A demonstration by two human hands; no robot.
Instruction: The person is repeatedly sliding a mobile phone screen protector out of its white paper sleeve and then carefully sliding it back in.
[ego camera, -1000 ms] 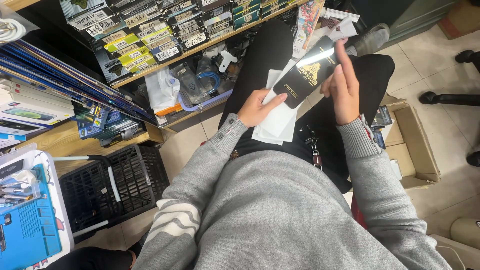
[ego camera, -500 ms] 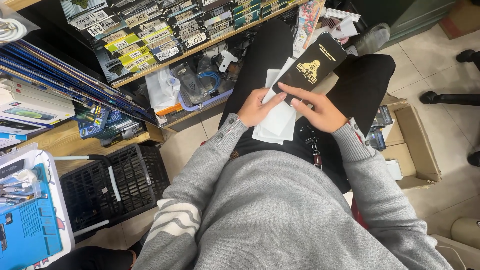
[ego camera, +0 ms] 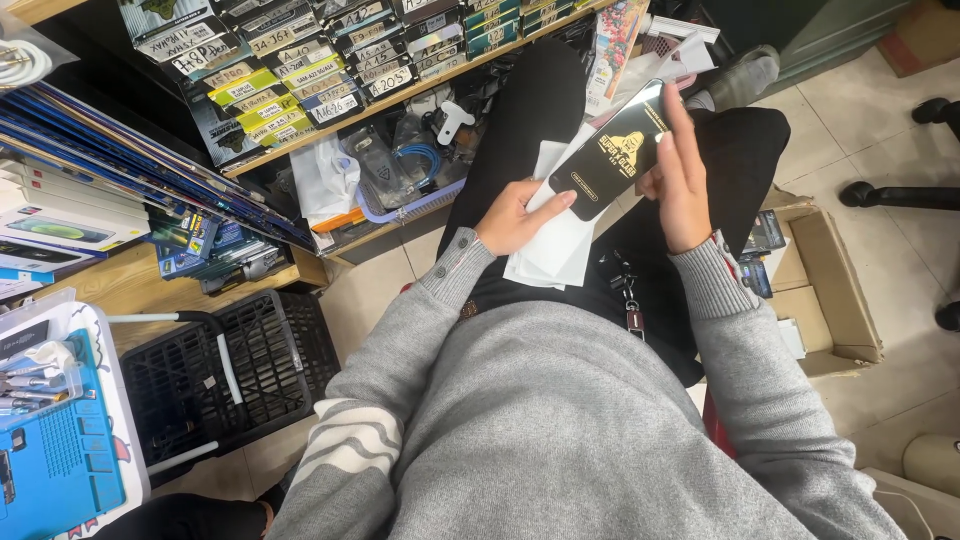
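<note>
— Where's the black packet [ego camera: 612, 160]?

— Over the person's lap, tilted, its top end up and away from the body. It has a gold emblem on its face, and a glossy edge catches light at the top.

— Who has it?

— Both hands. The right hand [ego camera: 682, 185] grasps its right edge, fingers stretched up along that side. The left hand [ego camera: 515, 215] pinches the lower left corner, thumb on the face.

— Anything under it?

— White sheets [ego camera: 553, 250] on the black trousers, touching the left hand; whether that hand also grips them I cannot tell.

— And around?

— A key bunch [ego camera: 625, 295] hangs at the waist. To the right on the floor, an open cardboard box [ego camera: 835, 290]. To the left, a black plastic crate [ego camera: 230, 370], a blue work mat [ego camera: 60, 465] with tools, and a wooden shelf [ego camera: 400, 95] lined with labelled packets above a basket [ego camera: 405, 205] of cables.
</note>
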